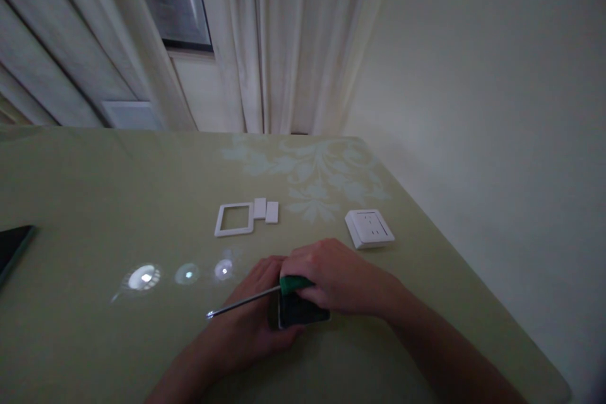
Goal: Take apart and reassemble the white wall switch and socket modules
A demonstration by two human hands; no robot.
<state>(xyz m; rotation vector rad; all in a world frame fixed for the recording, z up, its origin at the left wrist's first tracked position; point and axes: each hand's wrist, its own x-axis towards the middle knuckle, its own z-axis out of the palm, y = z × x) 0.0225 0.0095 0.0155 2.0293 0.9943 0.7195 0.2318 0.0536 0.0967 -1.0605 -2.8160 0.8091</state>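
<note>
My right hand (336, 278) is closed round the green handle of a screwdriver (246, 303), whose metal shaft points left over the table. My left hand (255, 315) is wrapped round a small dark part (298, 314) that sits under the right hand's fingers; what the part is I cannot make out. Behind the hands lie a white square frame (234, 219), two small white rocker pieces (265, 210) and a white wall socket (369, 228).
The table (95, 202) has a pale green cloth with a leaf pattern at the back. A dark flat device (12, 246) lies at the left edge. The table's right edge runs close to a wall. Curtains hang behind.
</note>
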